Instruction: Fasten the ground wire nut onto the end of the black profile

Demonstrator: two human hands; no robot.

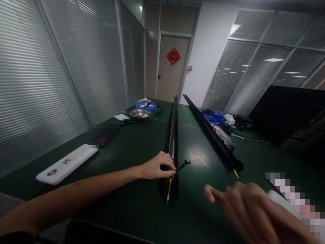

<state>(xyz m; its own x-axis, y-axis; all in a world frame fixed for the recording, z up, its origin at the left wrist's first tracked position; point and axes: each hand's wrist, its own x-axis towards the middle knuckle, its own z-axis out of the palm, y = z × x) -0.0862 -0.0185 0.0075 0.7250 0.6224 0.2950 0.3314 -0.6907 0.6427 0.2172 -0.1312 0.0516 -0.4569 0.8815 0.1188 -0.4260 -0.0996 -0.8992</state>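
A long black rail [173,135] runs away from me down the middle of the green table. Over its near part is my left hand [158,166], thumb and fingers closed round the end of a small metal wrench [183,165], whose open jaw points right. Just below those fingertips, a yellow wire [169,189] with a ring terminal lies on the rail's near end. My right hand [250,206] is in the air at the lower right, blurred, fingers curled and thumb side apart; it touches neither rail nor wrench, and its inner side is hidden.
A second black rail [213,135] with a yellow ring-terminal wire [236,173] lies to the right. Beyond it are blue bins [214,117] and a plastic bottle [222,134]. A metal bowl [141,114], blue basket [145,106] and white device [67,164] are on the left.
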